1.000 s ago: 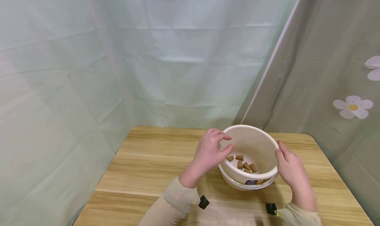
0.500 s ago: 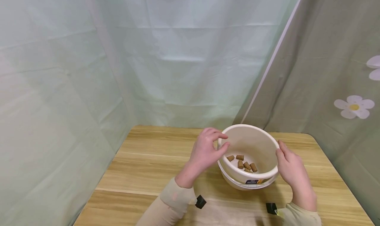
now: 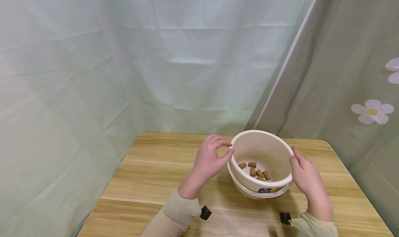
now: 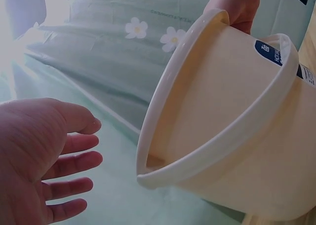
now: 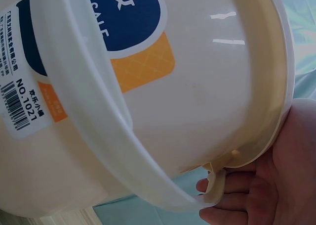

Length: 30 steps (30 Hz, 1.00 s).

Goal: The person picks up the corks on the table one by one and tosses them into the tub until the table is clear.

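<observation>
A cream plastic bucket (image 3: 274,152) stands on the table with several brown cork-like cylinders (image 3: 253,172) on its floor. Its pale carrying handle (image 5: 91,101) hangs down across the labelled front. My right hand (image 3: 309,178) grips the right rim, thumb on top and fingers under the lip beside the handle's hinge. Just left of the opposite rim is my left hand (image 3: 208,159), holding nothing. The left wrist view shows that hand's fingers (image 4: 74,163) loosely bent and a gap between them and the bucket.
The wooden table (image 3: 149,181) extends to the left of the bucket. A pale green curtain (image 3: 193,74) rises behind it, and a grey-green curtain with white flowers (image 3: 372,111) hangs on the right. Small black blocks (image 3: 205,212) show by both wrists.
My left hand has drawn back leftward from over the bucket's opening to just outside its rim. The right hand keeps its hold, and the bucket stays nearly still.
</observation>
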### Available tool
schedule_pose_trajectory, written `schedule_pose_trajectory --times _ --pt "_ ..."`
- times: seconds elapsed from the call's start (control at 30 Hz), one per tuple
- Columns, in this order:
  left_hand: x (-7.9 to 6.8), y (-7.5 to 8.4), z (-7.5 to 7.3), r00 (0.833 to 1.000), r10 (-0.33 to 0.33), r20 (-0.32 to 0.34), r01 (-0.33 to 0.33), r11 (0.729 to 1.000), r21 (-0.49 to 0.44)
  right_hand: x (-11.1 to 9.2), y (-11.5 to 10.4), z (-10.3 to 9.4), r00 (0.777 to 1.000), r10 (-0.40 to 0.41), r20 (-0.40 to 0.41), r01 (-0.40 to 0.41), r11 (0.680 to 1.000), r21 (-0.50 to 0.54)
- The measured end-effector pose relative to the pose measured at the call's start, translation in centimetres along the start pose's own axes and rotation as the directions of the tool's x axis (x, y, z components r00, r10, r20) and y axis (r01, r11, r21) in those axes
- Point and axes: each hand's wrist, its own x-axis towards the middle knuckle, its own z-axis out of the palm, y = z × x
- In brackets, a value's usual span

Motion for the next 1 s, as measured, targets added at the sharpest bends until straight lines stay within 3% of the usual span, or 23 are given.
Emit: schedule_pose_trajectory --times 0.53,1.0 --pt "-1.6 -1.5 -0.8 0.998 -0.062 -0.003 0.062 0.998 -0.02 0.1 0.2 -0.1 1.0 -0.014 0.01 0.014 1.0 -0.009" --pt "-3.6 -3.9 -1.0 0.991 -0.133 0.031 0.131 0.99 0.05 0.0 0.2 0.0 1.0 -0.009 0.008 0.009 1.0 -0.019"
